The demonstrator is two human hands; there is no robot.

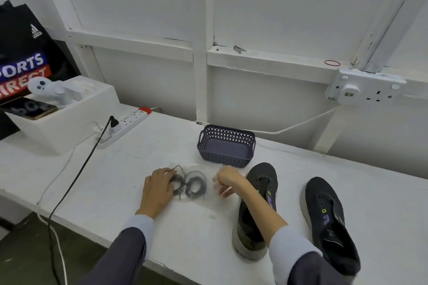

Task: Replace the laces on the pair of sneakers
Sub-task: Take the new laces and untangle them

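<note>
Two black sneakers without laces stand on the white table: the left sneaker (257, 210) partly under my right forearm, the right sneaker (328, 220) further right. Coiled black laces (195, 184) lie in a clear plastic packet (203, 194) in front of me. My left hand (158, 188) rests on the packet's left side, fingers over one coil. My right hand (228, 180) pinches the packet's right edge. Its fingertips are blurred.
A dark blue perforated basket (225, 146) stands just behind the packet. A white power strip (125, 126) with a black cable (76, 183) lies at the left, beside a white box (60, 115). A wall socket (366, 90) sits at the right.
</note>
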